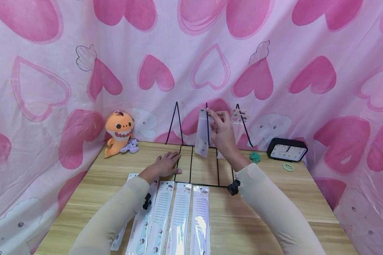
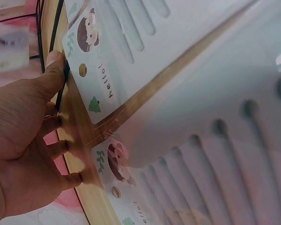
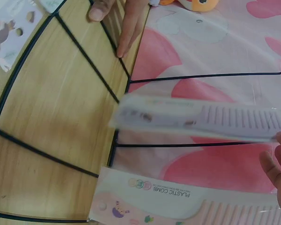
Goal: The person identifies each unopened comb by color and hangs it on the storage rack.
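My right hand pinches a packaged lilac comb by its top end, beside the middle upright of a black wire rack. The comb hangs down in clear wrapping and looks blurred in the right wrist view. To its right a packaged pink comb hangs on the rack, partly behind my right hand in the head view. My left hand rests, fingers extended, at the left side of the rack's base. Several packaged combs lie in a row in front of it, some partly under my left sleeve.
At the back left sit an orange shark plush and a small purple plush. A black clock, a green coiled band and a pale green ring lie at the right. A heart-printed pink curtain surrounds the wooden table.
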Tool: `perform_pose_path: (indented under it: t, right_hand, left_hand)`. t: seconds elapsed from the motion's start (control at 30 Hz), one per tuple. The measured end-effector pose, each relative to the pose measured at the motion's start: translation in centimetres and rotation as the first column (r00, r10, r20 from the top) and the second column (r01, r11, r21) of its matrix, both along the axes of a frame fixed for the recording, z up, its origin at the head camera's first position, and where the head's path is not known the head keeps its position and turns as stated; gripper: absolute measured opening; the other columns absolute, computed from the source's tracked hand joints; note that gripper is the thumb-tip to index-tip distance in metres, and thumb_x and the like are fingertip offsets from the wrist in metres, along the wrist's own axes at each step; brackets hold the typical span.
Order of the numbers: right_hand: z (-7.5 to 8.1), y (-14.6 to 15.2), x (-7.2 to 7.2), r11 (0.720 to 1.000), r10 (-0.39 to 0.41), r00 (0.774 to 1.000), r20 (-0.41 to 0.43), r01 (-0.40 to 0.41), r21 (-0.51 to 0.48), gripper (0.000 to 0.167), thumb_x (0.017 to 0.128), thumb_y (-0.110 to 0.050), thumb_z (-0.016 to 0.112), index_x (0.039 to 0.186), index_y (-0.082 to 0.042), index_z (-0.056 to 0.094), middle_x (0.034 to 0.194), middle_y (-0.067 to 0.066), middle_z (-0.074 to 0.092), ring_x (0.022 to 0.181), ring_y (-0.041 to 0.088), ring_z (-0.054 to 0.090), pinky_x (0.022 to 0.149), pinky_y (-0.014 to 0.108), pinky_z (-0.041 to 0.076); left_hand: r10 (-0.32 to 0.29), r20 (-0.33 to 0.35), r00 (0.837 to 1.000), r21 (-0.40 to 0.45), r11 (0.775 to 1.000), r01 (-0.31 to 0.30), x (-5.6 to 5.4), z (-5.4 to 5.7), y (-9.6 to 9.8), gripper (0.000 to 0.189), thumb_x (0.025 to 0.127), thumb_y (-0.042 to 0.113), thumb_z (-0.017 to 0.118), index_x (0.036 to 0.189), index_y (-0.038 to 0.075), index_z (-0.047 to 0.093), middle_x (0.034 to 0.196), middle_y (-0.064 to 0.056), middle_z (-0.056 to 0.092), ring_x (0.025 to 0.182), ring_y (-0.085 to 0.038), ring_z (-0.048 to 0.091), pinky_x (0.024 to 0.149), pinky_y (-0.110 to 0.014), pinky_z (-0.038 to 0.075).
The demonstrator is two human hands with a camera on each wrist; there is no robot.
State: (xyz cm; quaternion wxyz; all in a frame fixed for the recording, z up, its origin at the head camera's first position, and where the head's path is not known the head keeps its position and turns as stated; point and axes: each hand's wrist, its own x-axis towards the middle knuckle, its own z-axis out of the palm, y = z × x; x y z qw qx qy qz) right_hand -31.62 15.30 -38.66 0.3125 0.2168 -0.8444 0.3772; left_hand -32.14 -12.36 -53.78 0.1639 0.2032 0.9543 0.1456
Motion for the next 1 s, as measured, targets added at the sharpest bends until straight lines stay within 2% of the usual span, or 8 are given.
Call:
perform_pose_path:
  t: [0.23, 0.3, 0.43, 0.53, 0.7, 0.83, 0.93, 1.0]
  right_hand:
    - [-0.8, 0.6, 0.7, 0.999, -0.001, 0.998, -0.062, 0.003, 0.04, 0.079, 0.091, 0.023, 0.063, 0.161, -0.014, 0.058, 0.145, 0.026, 0.054, 0.106, 0.036, 0.063, 0.075, 0.04, 0.06]
    - [-1.0, 0.7, 1.2, 0.999, 0.001, 0.999, -0.051, 0.001, 0.041, 0.079, 0.093, 0.02, 0.067, 0.162, -0.016, 0.057, 0.145, 0.025, 0.053, 0.111, 0.038, 0.063, 0.08, 0.043, 0.063]
    - [-1.6, 1.2, 2.3, 0.999, 0.001, 1.0, -0.01, -0.001, 0.046, 0.077, 0.096, 0.013, 0.074, 0.164, -0.017, 0.055, 0.145, 0.024, 0.053, 0.118, 0.04, 0.063, 0.09, 0.049, 0.067]
    - [-2.2, 1.7, 3.5, 0.998, 0.008, 1.0, 0.021, -0.009, 0.064, 0.073, 0.097, 0.009, 0.075, 0.163, -0.016, 0.055, 0.142, 0.024, 0.055, 0.116, 0.041, 0.069, 0.092, 0.05, 0.069]
    - [-4.0, 2.9, 5.8, 0.991, 0.031, 0.992, 0.118, -0.046, 0.126, 0.067, 0.099, 0.003, 0.079, 0.16, -0.011, 0.058, 0.135, 0.024, 0.061, 0.103, 0.041, 0.076, 0.087, 0.05, 0.07]
    - [-5.3, 3.6, 7.7, 0.972, 0.013, 0.965, 0.264, -0.074, 0.223, 0.06, 0.1, -0.009, 0.083, 0.155, -0.007, 0.062, 0.134, 0.023, 0.066, 0.102, 0.039, 0.078, 0.084, 0.049, 0.07]
    - [-6.0, 3.7, 9.0, 0.959, 0.008, 0.926, 0.377, -0.114, 0.26, 0.056, 0.1, -0.018, 0.085, 0.151, -0.005, 0.065, 0.134, 0.02, 0.069, 0.11, 0.036, 0.076, 0.086, 0.046, 0.069]
    - [-6.7, 3.6, 9.7, 0.952, 0.013, 0.9, 0.436, -0.144, 0.269, 0.054, 0.1, -0.021, 0.085, 0.147, -0.003, 0.068, 0.133, 0.019, 0.07, 0.111, 0.035, 0.075, 0.085, 0.044, 0.068]
  left_hand:
    - [0.014, 0.017, 1.0, -0.01, 1.0, -0.014, 0.2, 0.4, 0.2, 0.09, 0.108, 0.056, 0.066, 0.178, 0.019, 0.024, 0.189, -0.005, 0.013, 0.175, -0.039, 0.007, 0.137, -0.075, 0.01]
    - [0.017, 0.023, 1.0, -0.014, 1.0, -0.017, 0.3, 0.6, 0.3, 0.089, 0.108, 0.056, 0.065, 0.178, 0.018, 0.024, 0.189, -0.005, 0.012, 0.175, -0.038, 0.007, 0.137, -0.075, 0.01]
    - [0.005, 0.009, 1.0, -0.024, 1.0, -0.004, 1.2, 1.9, 0.6, 0.086, 0.11, 0.052, 0.064, 0.177, 0.014, 0.026, 0.188, -0.009, 0.016, 0.174, -0.041, 0.011, 0.136, -0.075, 0.014]
    - [-0.006, -0.01, 1.0, -0.033, 0.999, 0.005, 1.7, 2.7, 0.7, 0.083, 0.111, 0.05, 0.064, 0.176, 0.012, 0.029, 0.187, -0.012, 0.019, 0.173, -0.043, 0.015, 0.136, -0.075, 0.017]
    - [-0.003, -0.001, 1.0, -0.008, 1.0, 0.003, 1.4, 2.2, 0.6, 0.085, 0.11, 0.053, 0.064, 0.176, 0.013, 0.028, 0.187, -0.011, 0.018, 0.173, -0.043, 0.013, 0.136, -0.075, 0.015]
    - [0.009, 0.014, 1.0, -0.004, 1.0, -0.009, 0.7, 1.5, 0.4, 0.086, 0.11, 0.054, 0.064, 0.177, 0.016, 0.027, 0.188, -0.008, 0.014, 0.174, -0.041, 0.009, 0.137, -0.075, 0.011]
    - [0.014, 0.012, 1.0, 0.001, 1.0, -0.014, 0.1, 0.5, 0.3, 0.087, 0.11, 0.055, 0.064, 0.178, 0.018, 0.025, 0.189, -0.006, 0.012, 0.175, -0.04, 0.008, 0.137, -0.075, 0.01]
    - [0.013, 0.012, 1.0, 0.0, 1.0, -0.013, 0.0, 0.3, 0.3, 0.086, 0.11, 0.053, 0.064, 0.178, 0.018, 0.024, 0.189, -0.006, 0.012, 0.175, -0.04, 0.007, 0.137, -0.074, 0.01]
